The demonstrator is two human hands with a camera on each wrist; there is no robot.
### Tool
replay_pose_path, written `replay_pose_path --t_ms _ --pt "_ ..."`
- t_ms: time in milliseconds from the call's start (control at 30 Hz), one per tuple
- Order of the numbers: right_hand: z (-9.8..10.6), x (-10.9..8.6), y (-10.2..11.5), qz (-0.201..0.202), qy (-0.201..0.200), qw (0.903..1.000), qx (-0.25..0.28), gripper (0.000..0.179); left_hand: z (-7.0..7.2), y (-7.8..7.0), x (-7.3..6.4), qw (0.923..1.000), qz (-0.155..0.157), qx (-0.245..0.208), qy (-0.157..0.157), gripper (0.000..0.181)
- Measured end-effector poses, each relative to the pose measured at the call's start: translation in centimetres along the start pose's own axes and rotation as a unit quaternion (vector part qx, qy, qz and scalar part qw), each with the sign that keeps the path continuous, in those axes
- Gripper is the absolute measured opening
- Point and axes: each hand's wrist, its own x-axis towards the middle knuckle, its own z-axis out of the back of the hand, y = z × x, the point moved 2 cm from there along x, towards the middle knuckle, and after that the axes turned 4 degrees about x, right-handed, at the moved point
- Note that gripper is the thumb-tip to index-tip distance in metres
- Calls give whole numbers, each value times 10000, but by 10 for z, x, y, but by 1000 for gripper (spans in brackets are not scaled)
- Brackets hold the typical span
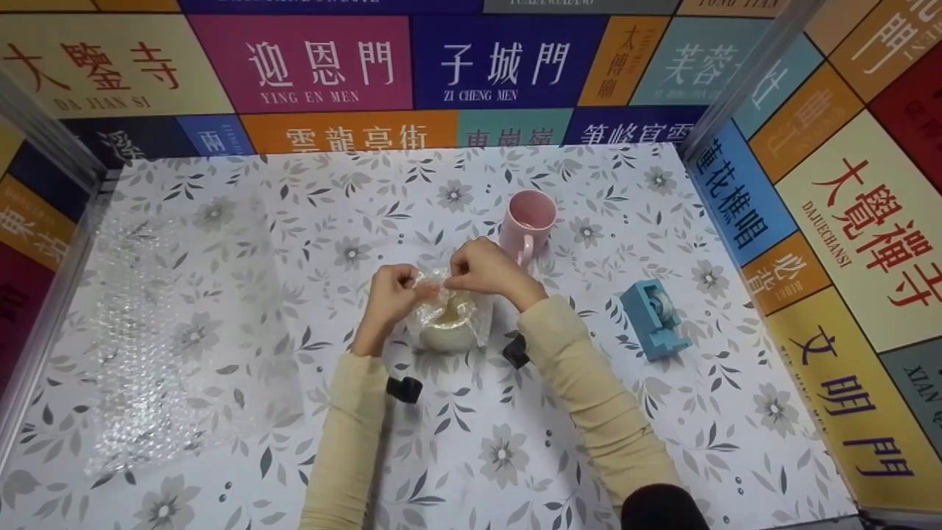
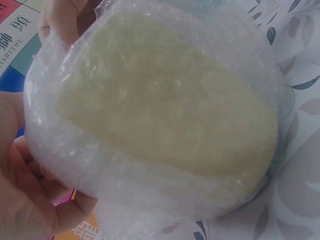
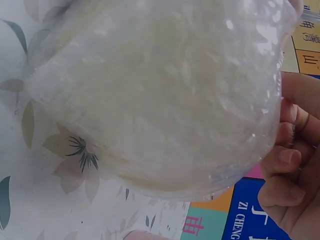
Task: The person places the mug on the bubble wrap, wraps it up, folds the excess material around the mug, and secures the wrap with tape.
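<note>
A pale cream, cup-shaped item (image 1: 447, 338) stands on the table, wrapped in clear bubble wrap (image 2: 125, 190). The film blurs its surface, so its exact kind is hard to tell. At the top left of the bundle, my left hand (image 1: 391, 298) pinches the gathered wrap. My right hand (image 1: 486, 269) pinches the wrap from the top right, its fingertips close to the left hand's. In the right wrist view, curled fingers (image 3: 287, 160) sit at the edge of the film. Just behind the right hand is a pink mug (image 1: 531, 213), its handle toward me.
A large flat sheet of bubble wrap (image 1: 140, 353) lies on the left of the flower-patterned table (image 1: 486, 412). To the right stands a blue tape dispenser (image 1: 653, 320) with a roll of clear tape. Panels with colored signs (image 1: 324, 70) border the back and sides.
</note>
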Motion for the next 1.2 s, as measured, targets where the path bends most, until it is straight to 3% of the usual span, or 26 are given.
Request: replay_pose_path --t_ms 133,367,633,833,933,1067,1200 --pt "-3 0 1 -175 -105 9998 -75 23 1 1 0 9999 -57 -95 80 40" --pt "-7 2 1 -582 -198 9981 -90 33 15 -38 -14 9986 1 -171 493 30" --pt "-9 3 2 -754 -295 9961 -358 35 16 -39 -13 9966 216 -314 737 29" --pt "-9 1 4 -791 -359 9954 -414 35 16 -32 -10 9961 7 -354 811 27" --pt "-9 0 4 -752 -320 9958 -419 40 12 -19 -5 9956 -173 -453 802 21" --pt "-8 0 4 -708 -252 9963 -414 44 6 -2 1 9953 -176 -523 791 16" --pt "-8 0 4 -703 -259 9961 -463 47 4 2 2 9952 -154 -524 808 16"
